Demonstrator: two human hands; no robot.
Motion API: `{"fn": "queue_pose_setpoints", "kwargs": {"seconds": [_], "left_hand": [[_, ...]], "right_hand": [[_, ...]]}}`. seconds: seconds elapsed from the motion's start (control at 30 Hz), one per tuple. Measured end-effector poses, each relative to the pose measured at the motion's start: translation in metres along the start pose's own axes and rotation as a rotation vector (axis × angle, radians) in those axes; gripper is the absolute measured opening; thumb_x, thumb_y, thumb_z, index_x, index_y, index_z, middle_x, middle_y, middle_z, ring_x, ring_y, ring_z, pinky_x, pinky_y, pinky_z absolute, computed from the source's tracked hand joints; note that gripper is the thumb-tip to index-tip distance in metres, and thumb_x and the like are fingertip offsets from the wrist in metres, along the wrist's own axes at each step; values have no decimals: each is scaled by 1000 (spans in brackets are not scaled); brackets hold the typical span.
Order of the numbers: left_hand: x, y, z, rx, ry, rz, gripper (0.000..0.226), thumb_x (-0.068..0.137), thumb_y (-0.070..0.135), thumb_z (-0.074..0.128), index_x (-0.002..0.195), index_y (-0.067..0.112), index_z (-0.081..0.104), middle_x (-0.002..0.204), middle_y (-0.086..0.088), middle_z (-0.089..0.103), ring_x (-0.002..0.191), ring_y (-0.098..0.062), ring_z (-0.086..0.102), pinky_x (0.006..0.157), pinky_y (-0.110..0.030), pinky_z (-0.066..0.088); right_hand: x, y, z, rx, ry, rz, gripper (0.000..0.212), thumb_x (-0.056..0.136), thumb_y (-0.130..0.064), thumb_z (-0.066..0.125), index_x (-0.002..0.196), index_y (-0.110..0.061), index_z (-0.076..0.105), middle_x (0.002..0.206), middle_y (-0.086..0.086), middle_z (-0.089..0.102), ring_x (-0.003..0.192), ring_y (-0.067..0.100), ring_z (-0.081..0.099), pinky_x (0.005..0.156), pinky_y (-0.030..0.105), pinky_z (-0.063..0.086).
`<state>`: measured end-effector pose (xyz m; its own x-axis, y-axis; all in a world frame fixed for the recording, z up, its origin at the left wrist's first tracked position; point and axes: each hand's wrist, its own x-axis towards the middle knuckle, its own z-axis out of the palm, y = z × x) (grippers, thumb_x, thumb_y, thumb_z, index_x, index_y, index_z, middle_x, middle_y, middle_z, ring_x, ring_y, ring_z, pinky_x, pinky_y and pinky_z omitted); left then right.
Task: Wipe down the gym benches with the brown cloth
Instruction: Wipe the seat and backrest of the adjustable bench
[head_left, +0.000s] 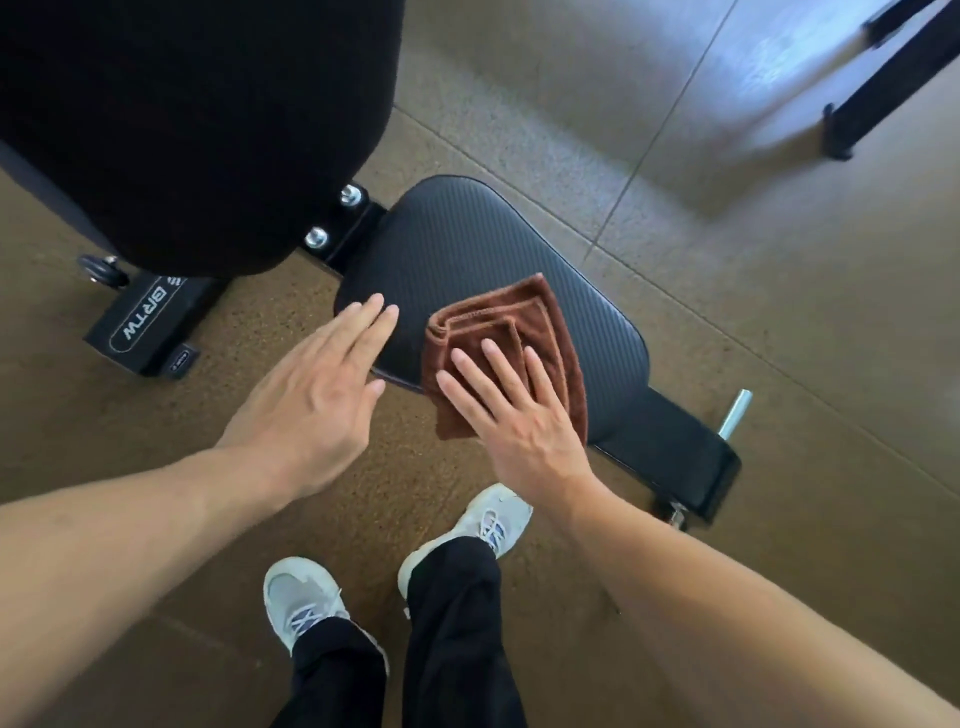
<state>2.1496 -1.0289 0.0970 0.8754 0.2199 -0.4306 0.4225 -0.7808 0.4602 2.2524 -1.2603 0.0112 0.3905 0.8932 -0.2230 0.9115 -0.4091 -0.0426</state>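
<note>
Head view: right hand (511, 415), fingers flat, presses folded brown cloth (498, 332) onto bench seat pad (467, 244) to wipe (grips nothing); left hand (317, 384) open, fingertips at pad edge, probably steadying.

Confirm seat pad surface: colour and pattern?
Black seat pad with fine diagonal ribbing, clearest in the head view, the only view given.

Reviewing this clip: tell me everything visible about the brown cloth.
The brown cloth is a rust-brown terry or microfibre towel with stitched hems, folded into several layers whose edges show at its far side. It lies flat on the near edge of the black ribbed seat pad, one corner hanging slightly over. The right hand presses on it with straight, spread fingers. The left hand is beside it, not touching it.
</note>
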Motion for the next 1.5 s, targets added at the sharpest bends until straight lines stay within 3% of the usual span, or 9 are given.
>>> {"fn": "queue_pose_setpoints", "kwargs": {"seconds": [0.17,0.3,0.4,0.67,0.93,1.03,1.17,1.3,1.5], "left_hand": [[34,49,12,-1,-34,47,80,99,6,52,163,34,12,173,6,1,160,-15,-1,128,-49,18],[69,86,18,47,-86,-19,81,100,18,55,164,35,7,172,6,-16,158,-17,-15,126,-61,11],[108,99,11,75,-96,-147,79,103,36,53,163,34,2,170,6,-22,157,-20,-21,123,-67,11],[151,81,-2,348,-320,-147,106,87,71,59,163,35,-4,172,10,-12,160,-19,-5,120,-58,31],[151,90,-1,414,-377,-161,126,76,70,73,162,32,-11,171,7,-16,159,-20,-10,119,-55,35],[150,92,-4,390,-412,-192,125,79,67,73,162,31,-13,171,7,-19,159,-21,-13,120,-55,34],[158,108,-16,363,-534,-202,110,89,63,64,164,25,-6,171,3,-19,159,-26,-13,125,-54,21],[155,126,-56,358,-682,-132,87,96,60,54,164,27,12,173,-1,0,159,-30,-3,126,-57,13],[95,140,-173,79,-140,71,47,103,34,49,150,28,48,156,6,48,145,-18,40,118,-37,30]], "right_hand": [[-66,6,7,197,189,545,63,104,-29,52,164,-21,33,173,4,25,163,33,11,129,63,15],[-42,-5,1,611,354,975,57,109,-29,39,164,-22,30,175,-6,12,164,19,-6,132,50,12],[-20,5,-6,662,364,1121,57,110,-25,42,166,-23,26,176,-7,11,163,19,-5,131,45,13],[8,68,-21,682,326,1117,50,106,-38,38,154,-25,46,150,-6,53,136,22,49,109,49,47],[18,119,-27,616,212,658,48,104,-34,52,151,-26,52,140,-6,64,125,21,60,97,42,50],[6,101,-22,725,400,888,40,105,-35,55,145,-28,60,136,-9,67,124,15,60,100,35,48],[-2,79,-22,911,439,1320,33,107,-49,48,134,-38,64,133,-11,68,124,25,61,97,43,47],[-7,67,-47,880,492,1267,40,102,-49,45,134,-34,63,133,-4,71,124,35,64,100,45,47],[43,-12,-150,1203,727,769,34,108,-32,48,140,-31,59,134,-11,68,122,12,67,99,34,57]]}}
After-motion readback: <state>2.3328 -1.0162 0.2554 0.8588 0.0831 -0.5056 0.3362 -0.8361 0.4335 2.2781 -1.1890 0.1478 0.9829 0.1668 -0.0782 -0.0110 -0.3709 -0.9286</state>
